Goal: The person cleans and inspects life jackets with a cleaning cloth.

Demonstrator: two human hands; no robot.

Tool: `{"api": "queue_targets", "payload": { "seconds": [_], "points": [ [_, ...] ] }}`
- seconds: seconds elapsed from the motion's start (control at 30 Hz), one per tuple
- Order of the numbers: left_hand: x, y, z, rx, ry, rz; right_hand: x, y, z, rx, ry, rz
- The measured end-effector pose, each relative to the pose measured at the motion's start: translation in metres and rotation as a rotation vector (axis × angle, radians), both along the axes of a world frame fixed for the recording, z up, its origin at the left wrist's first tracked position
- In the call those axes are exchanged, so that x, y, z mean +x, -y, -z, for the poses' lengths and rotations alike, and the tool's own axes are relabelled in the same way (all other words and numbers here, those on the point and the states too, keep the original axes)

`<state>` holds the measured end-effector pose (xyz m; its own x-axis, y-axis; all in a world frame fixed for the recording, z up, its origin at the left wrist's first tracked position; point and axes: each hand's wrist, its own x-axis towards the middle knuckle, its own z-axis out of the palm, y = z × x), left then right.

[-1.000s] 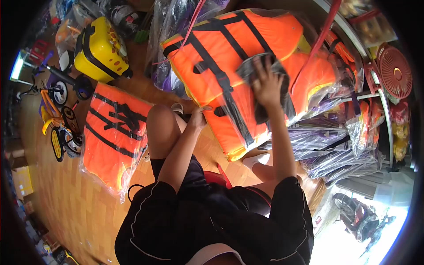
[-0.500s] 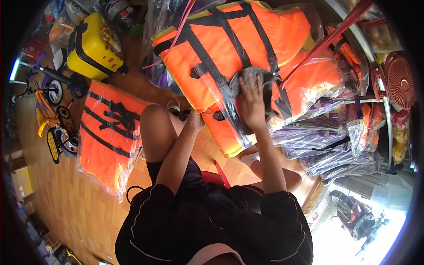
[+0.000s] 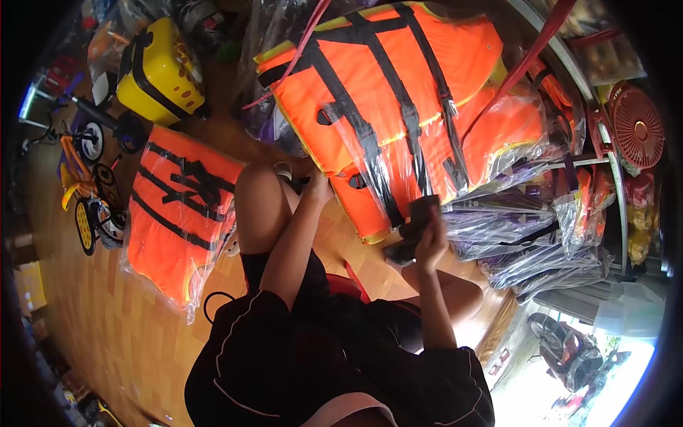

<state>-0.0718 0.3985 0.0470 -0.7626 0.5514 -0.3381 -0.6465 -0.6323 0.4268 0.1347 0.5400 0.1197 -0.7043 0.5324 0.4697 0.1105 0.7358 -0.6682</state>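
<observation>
A large orange life jacket (image 3: 384, 85) with black straps and yellow edging, partly covered in clear plastic, lies slanted in front of me. At its near left edge my left hand (image 3: 318, 189) grips the border, the fingertips partly hidden by the jacket. My right hand (image 3: 432, 245) is closed around a dark cloth (image 3: 424, 208), just off the jacket's lower edge. Part of the cloth hangs down to the left of that hand. By my left knee, another orange life jacket (image 3: 178, 220) in clear plastic lies on the wooden floor.
Stacked plastic-wrapped packages (image 3: 498, 220) lie to the right, beside a metal rack (image 3: 617, 192) and a red fan (image 3: 638, 128). A red strap (image 3: 516, 67) crosses at upper right. A yellow suitcase (image 3: 160, 75) and an orange balance bike (image 3: 78, 178) stand at left.
My right hand has slid down off the life jacket's straps toward me, taking the dark cloth with it. Its fingers, spread flat on the cloth before, are now closed. My left hand stays put.
</observation>
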Motion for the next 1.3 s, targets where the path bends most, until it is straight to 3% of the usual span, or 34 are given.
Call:
{"api": "queue_targets", "payload": {
  "seconds": [0.1,0.17,0.2,0.3,0.43,0.47,0.53,0.77,0.83,0.93,1.03,1.13,1.23,1.3],
  "points": [
    [0.003,0.004,0.022,0.091,-0.109,0.134,-0.057,0.000,-0.074,-0.014,-0.228,0.009],
    [0.001,-0.002,0.026,0.115,-0.050,0.084,-0.122,0.009,-0.112,-0.244,-0.441,-0.257],
    [0.005,-0.002,0.002,0.106,-0.052,0.081,-0.152,0.005,-0.123,-0.027,-0.376,-0.288],
    [0.004,0.002,-0.002,0.016,-0.052,0.103,-0.247,0.015,-0.142,0.434,-0.303,-0.423],
    [-0.007,0.015,0.001,0.029,-0.193,0.219,-0.297,0.032,-0.123,0.777,0.071,-0.497],
    [-0.001,0.011,-0.005,-0.034,-0.126,0.139,-0.296,0.033,-0.116,0.776,0.072,-0.508],
    [0.003,0.007,0.010,-0.047,-0.196,0.130,-0.282,0.026,-0.101,0.541,0.172,-0.573],
    [0.005,-0.005,0.005,-0.076,-0.247,0.099,-0.204,-0.001,-0.058,0.379,0.252,-0.638],
    [0.005,-0.007,0.002,-0.074,-0.261,0.113,-0.181,-0.005,-0.047,0.351,0.259,-0.601],
    [0.005,-0.010,-0.002,0.151,-0.035,0.120,-0.151,-0.007,-0.014,0.327,0.239,-0.510],
    [0.008,-0.012,-0.003,0.127,-0.029,0.043,-0.126,-0.003,0.014,0.325,0.208,-0.441],
    [0.008,-0.008,-0.008,0.045,-0.059,0.107,-0.097,0.001,0.028,0.356,0.303,-0.341],
    [0.017,-0.003,-0.063,-0.045,-0.028,0.098,-0.065,-0.002,0.039,0.373,0.296,-0.277],
    [0.013,-0.006,-0.034,-0.041,-0.080,0.117,-0.044,-0.001,0.047,0.376,0.296,-0.216]
  ]
}}
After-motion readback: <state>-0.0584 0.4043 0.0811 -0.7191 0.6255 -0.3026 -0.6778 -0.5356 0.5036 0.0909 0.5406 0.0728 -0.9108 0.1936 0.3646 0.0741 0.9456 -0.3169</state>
